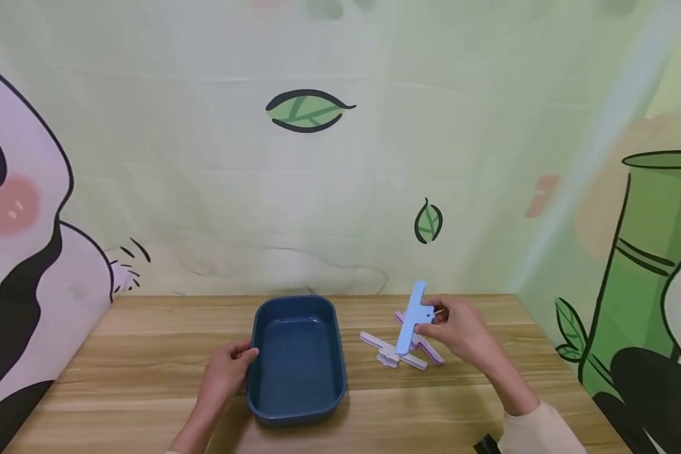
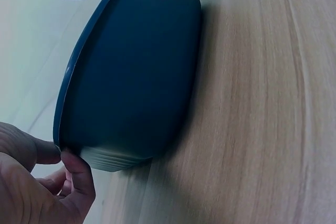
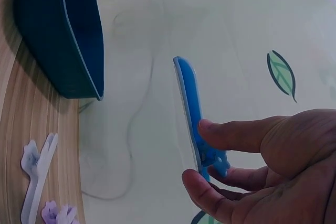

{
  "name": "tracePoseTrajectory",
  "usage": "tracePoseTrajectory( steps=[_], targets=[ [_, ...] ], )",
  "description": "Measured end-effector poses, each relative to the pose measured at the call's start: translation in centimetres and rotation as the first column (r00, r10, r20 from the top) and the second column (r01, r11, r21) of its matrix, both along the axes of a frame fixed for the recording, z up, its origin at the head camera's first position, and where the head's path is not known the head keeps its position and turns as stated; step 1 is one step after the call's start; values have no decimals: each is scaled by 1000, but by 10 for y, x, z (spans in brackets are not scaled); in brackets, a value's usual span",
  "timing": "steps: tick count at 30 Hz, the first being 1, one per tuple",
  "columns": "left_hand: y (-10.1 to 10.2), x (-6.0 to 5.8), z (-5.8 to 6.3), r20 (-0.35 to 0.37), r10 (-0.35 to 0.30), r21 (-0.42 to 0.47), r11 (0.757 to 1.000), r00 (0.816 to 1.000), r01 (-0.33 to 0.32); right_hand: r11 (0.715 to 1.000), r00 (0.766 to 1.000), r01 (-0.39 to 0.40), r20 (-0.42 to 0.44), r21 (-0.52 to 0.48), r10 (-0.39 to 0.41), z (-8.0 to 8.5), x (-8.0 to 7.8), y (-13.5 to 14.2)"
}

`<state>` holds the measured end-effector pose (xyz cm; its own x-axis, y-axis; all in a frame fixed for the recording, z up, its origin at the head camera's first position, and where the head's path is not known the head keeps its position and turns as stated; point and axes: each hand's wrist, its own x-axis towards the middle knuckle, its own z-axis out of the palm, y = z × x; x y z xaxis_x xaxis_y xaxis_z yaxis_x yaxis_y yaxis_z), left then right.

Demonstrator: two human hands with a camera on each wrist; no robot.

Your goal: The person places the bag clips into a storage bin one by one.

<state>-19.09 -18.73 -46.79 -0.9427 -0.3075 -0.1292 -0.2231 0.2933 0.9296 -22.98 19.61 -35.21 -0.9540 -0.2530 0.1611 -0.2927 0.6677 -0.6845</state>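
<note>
A blue bag clip [image 1: 413, 318] is pinched between the thumb and fingers of my right hand [image 1: 459, 328], held above the table; the right wrist view shows the clip [image 3: 190, 108] side-on. Under it lie a white clip [image 1: 391, 350] and a purple clip [image 1: 431, 350], crossing each other on the wood in the head view. A dark blue rectangular bin [image 1: 295, 413] stands left of the clips, with nothing seen inside. My left hand [image 1: 224, 372] grips the bin's left rim, thumb on top; the left wrist view shows the fingers [image 2: 79, 182] curled at the rim's edge.
The wooden table [image 1: 147, 353] reaches back to a printed cloth backdrop [image 1: 204, 189] with leaves and a panda. Near the right sleeve [image 1: 539, 432], a small black object [image 1: 486, 444] shows at the bottom edge.
</note>
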Motion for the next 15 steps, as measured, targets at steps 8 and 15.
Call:
tracePoseTrajectory(
  steps=[8, 15],
  targets=[
    [1, -1, 1, 7, 4, 12, 1000, 1000, -4, 999, 999, -37, 17, -14, 37, 0, -3, -18],
    [1, 0, 0, 5, 11, 5, 1000, 1000, -11, 997, 997, -67, 30, -49, 68, -3, -8, -35]
  ],
)
